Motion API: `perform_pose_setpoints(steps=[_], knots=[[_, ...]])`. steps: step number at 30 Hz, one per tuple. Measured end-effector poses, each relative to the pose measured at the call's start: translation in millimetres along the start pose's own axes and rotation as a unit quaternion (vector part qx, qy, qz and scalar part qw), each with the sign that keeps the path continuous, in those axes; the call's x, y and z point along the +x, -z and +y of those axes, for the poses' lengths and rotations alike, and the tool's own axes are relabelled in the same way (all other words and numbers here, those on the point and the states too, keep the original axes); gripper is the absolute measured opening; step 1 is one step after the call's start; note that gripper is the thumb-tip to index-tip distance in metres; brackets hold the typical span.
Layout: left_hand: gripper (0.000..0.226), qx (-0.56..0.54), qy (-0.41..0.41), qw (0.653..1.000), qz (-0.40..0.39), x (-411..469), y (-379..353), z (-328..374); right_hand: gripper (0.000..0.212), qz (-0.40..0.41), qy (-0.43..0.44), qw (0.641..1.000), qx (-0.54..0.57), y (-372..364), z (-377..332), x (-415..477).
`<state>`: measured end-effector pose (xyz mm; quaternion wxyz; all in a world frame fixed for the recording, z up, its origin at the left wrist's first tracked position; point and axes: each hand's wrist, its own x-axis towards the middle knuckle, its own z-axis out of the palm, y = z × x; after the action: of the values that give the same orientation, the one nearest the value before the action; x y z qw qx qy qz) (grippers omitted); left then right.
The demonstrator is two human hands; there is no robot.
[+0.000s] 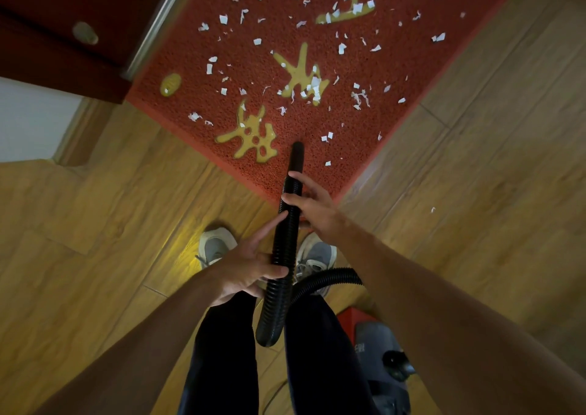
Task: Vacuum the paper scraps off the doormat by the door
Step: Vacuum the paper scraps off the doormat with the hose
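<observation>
Near the doormat point(348, 148), left hand point(250, 264) and right hand point(314, 207) grip the hose point(284, 243).

Both hands hold a black ribbed hose point(287, 240): the right hand point(314, 207) higher up with its fingers point(293, 176) laid across it, the left hand point(247, 265) lower with its thumb over it. The hose's tip lies over the near corner of a red doormat point(364, 66) strewn with white paper scraps point(314, 85). The doormat lies beside a dark door point(63, 2) on a wooden floor point(475, 192).
</observation>
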<state>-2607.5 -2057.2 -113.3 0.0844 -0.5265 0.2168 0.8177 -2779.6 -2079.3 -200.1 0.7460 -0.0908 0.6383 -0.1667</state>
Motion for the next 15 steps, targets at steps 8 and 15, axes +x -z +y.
perform_pose_setpoints(steps=[8, 15], knots=[[0.091, 0.038, 0.021, 0.998, -0.046, 17.3, -22.6, 11.0, 0.047, 0.044, -0.002, 0.991, 0.127, 35.7, 21.4, -16.6], [0.09, 0.062, 0.023, 0.997, -0.05, 25.6, -36.4, 23.5, 0.05, 0.088, 0.02, 0.981, 0.169, 54.1, 28.1, -27.2]])
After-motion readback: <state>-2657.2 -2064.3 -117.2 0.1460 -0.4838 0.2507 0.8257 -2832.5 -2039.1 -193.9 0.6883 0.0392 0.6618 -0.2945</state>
